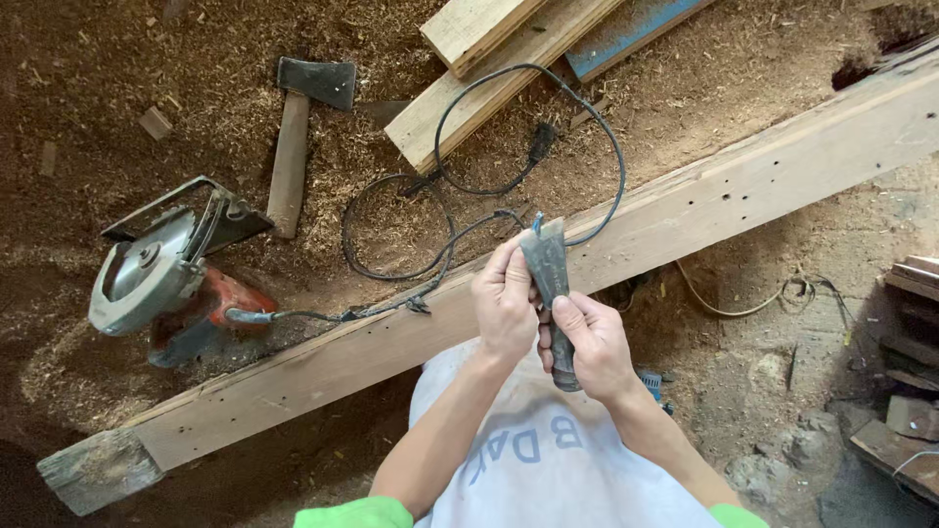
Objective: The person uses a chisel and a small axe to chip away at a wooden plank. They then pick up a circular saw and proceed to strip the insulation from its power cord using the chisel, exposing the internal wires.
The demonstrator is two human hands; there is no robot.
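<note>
Above a long wooden beam (685,210) that runs diagonally across a sawdust-covered floor, both hands hold one tool — a dark, flat-bladed chisel (548,284) with a flared metal blade and a rounded dark handle. The right hand (594,344) is wrapped closed around the handle, which keeps the tool steady with the blade pointing up and away from the body. The left hand (504,303) is closed on the blade's side, fingers across its flat face and thumb toward the edge — a hold that appears suited to feeling or inspecting the metal. The chisel sits in the air, just over the beam's near edge.

To the left, a circular saw (161,279) lies on the sawdust, its black cord (445,210) looping over the beam. An axe (298,132) rests beyond it, near stacked planks (489,68).
</note>
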